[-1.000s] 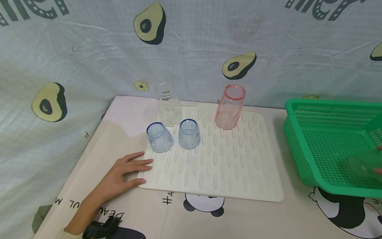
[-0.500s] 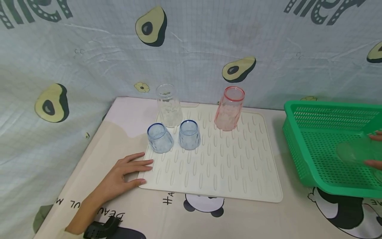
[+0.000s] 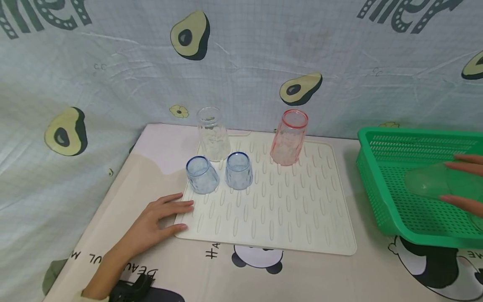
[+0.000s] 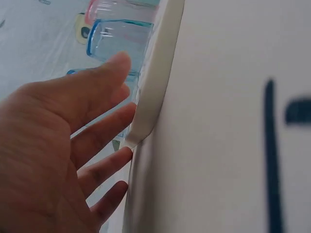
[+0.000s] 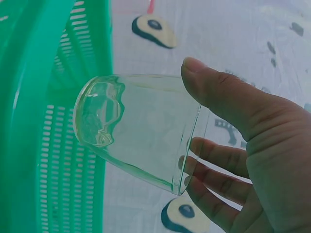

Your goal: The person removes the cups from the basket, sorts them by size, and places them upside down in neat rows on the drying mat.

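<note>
My right hand (image 5: 257, 131) grips a clear drinking glass (image 5: 146, 126) near its rim, thumb on one side and fingers on the other. In the head view that glass (image 3: 426, 180) lies sideways over the green basket (image 3: 381, 222), base toward the left. The left hand (image 3: 154, 220) rests, fingers spread, at the left edge of a cream drying mat (image 3: 271, 222). On the mat two small blue-tinted glasses (image 3: 239, 172) stand near the left. Behind them is a taller clear glass (image 3: 215, 138), and a pink glass (image 3: 289, 140) stands farther right.
Another piece of clear glass (image 3: 477, 220) shows at the basket's right side, partly cut off by the frame. A hanging cloth printed with avocados (image 3: 190, 35) closes off the back. The table cover (image 3: 320, 277) runs along the front.
My right hand has come farther into view, moving left with the clear glass over the basket. My left hand and the glasses on the mat stay in place.
</note>
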A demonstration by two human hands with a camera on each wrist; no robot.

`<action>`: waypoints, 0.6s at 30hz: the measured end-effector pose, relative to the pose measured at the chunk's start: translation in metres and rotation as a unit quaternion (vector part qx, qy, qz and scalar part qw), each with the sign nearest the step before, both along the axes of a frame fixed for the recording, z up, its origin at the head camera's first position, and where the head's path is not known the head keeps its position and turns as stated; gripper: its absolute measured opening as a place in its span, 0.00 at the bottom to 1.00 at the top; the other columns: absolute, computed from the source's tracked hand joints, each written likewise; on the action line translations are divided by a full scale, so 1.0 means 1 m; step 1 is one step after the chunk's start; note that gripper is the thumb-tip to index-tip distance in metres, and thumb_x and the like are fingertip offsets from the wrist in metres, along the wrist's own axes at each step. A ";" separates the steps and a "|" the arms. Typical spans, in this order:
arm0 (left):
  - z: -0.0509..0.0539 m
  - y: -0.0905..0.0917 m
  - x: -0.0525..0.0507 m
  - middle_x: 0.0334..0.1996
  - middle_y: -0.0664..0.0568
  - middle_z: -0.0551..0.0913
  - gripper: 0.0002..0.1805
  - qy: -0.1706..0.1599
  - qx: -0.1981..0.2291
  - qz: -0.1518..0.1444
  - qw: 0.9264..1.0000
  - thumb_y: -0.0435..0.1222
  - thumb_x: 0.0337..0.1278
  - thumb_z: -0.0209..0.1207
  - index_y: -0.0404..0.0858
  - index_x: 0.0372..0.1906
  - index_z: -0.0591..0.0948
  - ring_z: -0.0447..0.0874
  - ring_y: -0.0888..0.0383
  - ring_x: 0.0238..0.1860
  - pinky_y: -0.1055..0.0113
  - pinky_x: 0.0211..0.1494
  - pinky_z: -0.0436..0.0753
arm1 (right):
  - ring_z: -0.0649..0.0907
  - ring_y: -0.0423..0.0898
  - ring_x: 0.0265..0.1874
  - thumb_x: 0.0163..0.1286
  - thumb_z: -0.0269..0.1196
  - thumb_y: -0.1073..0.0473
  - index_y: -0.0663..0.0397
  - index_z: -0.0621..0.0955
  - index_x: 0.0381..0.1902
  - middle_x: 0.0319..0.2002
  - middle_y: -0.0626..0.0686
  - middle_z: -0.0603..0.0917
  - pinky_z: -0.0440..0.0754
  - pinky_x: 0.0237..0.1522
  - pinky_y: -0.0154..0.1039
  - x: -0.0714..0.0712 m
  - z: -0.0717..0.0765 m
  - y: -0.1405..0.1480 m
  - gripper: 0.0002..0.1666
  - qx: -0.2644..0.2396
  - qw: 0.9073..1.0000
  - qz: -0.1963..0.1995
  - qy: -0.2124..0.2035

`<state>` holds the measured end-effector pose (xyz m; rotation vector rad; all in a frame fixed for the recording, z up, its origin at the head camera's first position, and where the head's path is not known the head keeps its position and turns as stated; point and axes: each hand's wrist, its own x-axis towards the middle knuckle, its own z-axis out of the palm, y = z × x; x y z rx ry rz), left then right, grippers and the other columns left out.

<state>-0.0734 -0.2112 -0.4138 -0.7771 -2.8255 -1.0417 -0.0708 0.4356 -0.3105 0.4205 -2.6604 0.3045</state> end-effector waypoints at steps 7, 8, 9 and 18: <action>0.009 0.010 0.002 0.54 0.56 0.81 0.25 0.001 -0.008 0.005 1.000 0.38 0.42 0.74 0.44 0.51 0.85 0.67 0.47 0.63 0.43 0.60 0.63 | 0.59 0.55 0.71 0.52 0.74 0.49 0.62 0.71 0.65 0.70 0.60 0.64 0.51 0.69 0.57 -0.003 0.002 -0.005 0.46 0.001 1.000 0.009 -0.009; 0.010 0.012 0.002 0.54 0.56 0.81 0.25 -0.002 -0.011 0.007 1.000 0.38 0.42 0.74 0.44 0.51 0.85 0.67 0.47 0.63 0.43 0.61 0.63 | 0.59 0.55 0.71 0.49 0.75 0.53 0.61 0.71 0.66 0.70 0.60 0.63 0.51 0.69 0.58 -0.003 0.004 -0.007 0.47 0.009 1.000 0.009 -0.013; 0.011 0.013 0.002 0.55 0.55 0.81 0.25 -0.005 -0.015 0.008 1.000 0.38 0.42 0.74 0.44 0.52 0.85 0.67 0.47 0.63 0.43 0.61 0.63 | 0.58 0.56 0.70 0.48 0.76 0.53 0.63 0.71 0.65 0.70 0.61 0.63 0.51 0.69 0.58 -0.002 0.006 -0.010 0.48 0.018 1.000 0.010 -0.018; 0.028 0.028 0.003 0.56 0.55 0.80 0.27 0.036 -0.009 -0.018 0.999 0.36 0.40 0.74 0.46 0.52 0.84 0.68 0.49 0.63 0.45 0.60 0.68 | 0.63 0.60 0.67 0.55 0.60 0.27 0.60 0.74 0.63 0.66 0.63 0.68 0.55 0.68 0.57 0.002 0.026 -0.044 0.51 0.033 0.998 0.054 0.022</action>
